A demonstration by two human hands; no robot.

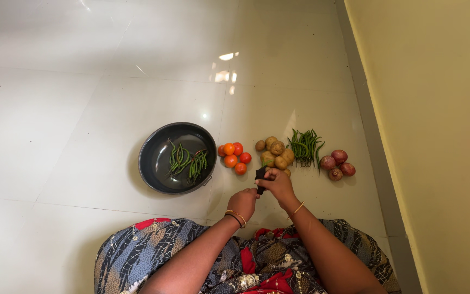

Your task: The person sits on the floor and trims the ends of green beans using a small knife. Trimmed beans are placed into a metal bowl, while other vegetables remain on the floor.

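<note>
My right hand (pixel 278 184) grips a small dark tool (pixel 260 174), likely a knife, just in front of the potatoes (pixel 276 152). My left hand (pixel 242 202) is closed right beside it, at the tool's lower end, and what it pinches is too small to make out. Both hands hover over the white tiled floor (pixel 82 109), between my lap and the row of vegetables. A dark round pan (pixel 159 163) to the left holds green chillies (pixel 187 161).
On the floor lie a cluster of tomatoes (pixel 234 155), a bunch of green beans (pixel 305 146) and several red onions (pixel 338 164). A yellow wall (pixel 436 136) runs along the right. My patterned dress (pixel 148 250) covers my knees at the bottom.
</note>
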